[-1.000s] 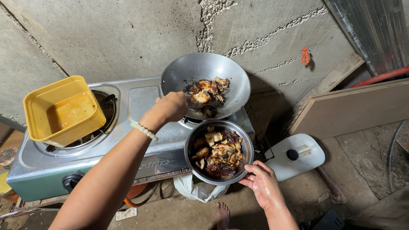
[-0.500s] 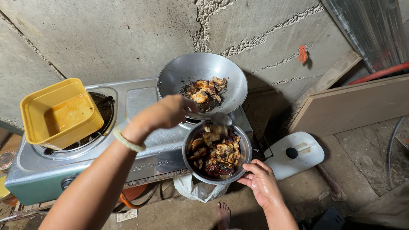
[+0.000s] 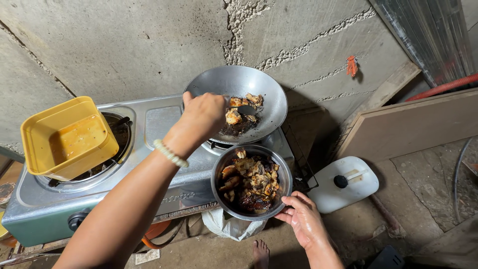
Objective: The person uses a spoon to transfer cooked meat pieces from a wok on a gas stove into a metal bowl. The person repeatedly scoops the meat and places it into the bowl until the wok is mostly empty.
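Observation:
My left hand (image 3: 201, 119), with a pale bead bracelet at the wrist, grips a metal spoon (image 3: 245, 110) whose tip rests among browned cooked pieces (image 3: 238, 119) in a tilted silver wok (image 3: 264, 82) on the right burner. In front of the wok a round metal bowl (image 3: 215, 175) is filled with the same dark, fried-looking food (image 3: 249, 182). My right hand (image 3: 303, 219) holds this bowl by its near right rim, at the stove's front edge.
A yellow square plastic container (image 3: 64, 137) sits on the left burner of the two-burner gas stove (image 3: 159, 124). A white jug (image 3: 348, 184) lies on the ground at the right, beside a wooden board (image 3: 413, 124). A white bag (image 3: 229, 229) and a bare foot (image 3: 260, 251) are below.
My left hand carried the spoon from the wok down over the bowl, then back up into the wok. The right hand stayed on the bowl's rim.

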